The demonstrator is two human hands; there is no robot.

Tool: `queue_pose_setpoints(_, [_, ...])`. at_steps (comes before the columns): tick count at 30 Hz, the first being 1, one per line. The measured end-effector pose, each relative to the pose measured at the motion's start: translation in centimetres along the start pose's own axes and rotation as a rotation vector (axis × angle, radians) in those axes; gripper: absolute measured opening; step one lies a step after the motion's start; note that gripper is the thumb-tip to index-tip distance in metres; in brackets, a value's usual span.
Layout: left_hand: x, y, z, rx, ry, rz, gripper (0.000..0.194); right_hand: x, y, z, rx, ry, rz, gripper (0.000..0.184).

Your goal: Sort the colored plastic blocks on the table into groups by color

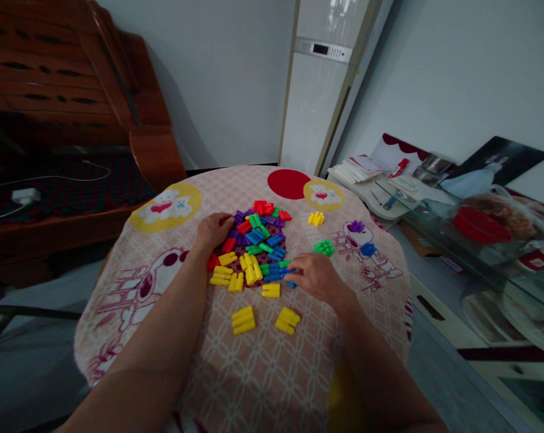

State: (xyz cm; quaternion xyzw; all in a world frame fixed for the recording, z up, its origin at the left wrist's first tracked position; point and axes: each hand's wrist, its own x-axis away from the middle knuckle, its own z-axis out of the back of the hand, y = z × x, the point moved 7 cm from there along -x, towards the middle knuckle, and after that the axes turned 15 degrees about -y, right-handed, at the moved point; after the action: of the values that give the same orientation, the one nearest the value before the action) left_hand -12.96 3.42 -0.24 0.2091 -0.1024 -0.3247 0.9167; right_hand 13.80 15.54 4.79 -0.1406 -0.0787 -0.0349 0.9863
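Observation:
A heap of small plastic building pieces (253, 243) in red, blue, green, purple and yellow lies in the middle of a round table under a pink cartoon cloth (253, 361). My left hand (213, 230) rests curled at the heap's left edge, fingers touching red and purple pieces. My right hand (314, 275) is at the heap's right edge, fingers pinched on a blue piece (290, 278). Yellow clusters (243, 320) (288, 320) (271, 290) lie nearer me. Sorted clusters sit apart to the right: yellow (316, 218), purple (356, 226), green (324, 247), blue (368, 249).
A dark wooden bench (73, 138) with a charger and cable stands at the left. A tall white appliance (319, 90) stands behind the table. To the right, a glass-topped low table (456, 216) holds papers, a red bowl and a framed picture.

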Motion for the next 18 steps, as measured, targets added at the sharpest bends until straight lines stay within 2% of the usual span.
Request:
queue_pose_setpoints(4, [0.0, 0.1, 0.0, 0.000, -0.012, 0.005, 0.048, -1.2, -1.9, -1.8, 0.225, -0.088, -0.106, 0.023])
queue_pose_setpoints(10, [-0.1, 0.1, 0.0, -0.019, -0.007, -0.001, 0.048, -1.4, -1.7, -2.0, 0.271, -0.141, -0.124, 0.020])
queue_pose_setpoints(14, [-0.2, 0.0, -0.1, -0.016, -0.008, -0.001, 0.049, -1.3, -1.0, -2.0, 0.264, -0.113, -0.152, 0.020])
queue_pose_setpoints(18, [-0.2, -0.1, -0.1, -0.011, -0.006, 0.001, 0.048, -0.4, 0.7, -0.6, 0.193, 0.003, -0.184, 0.018])
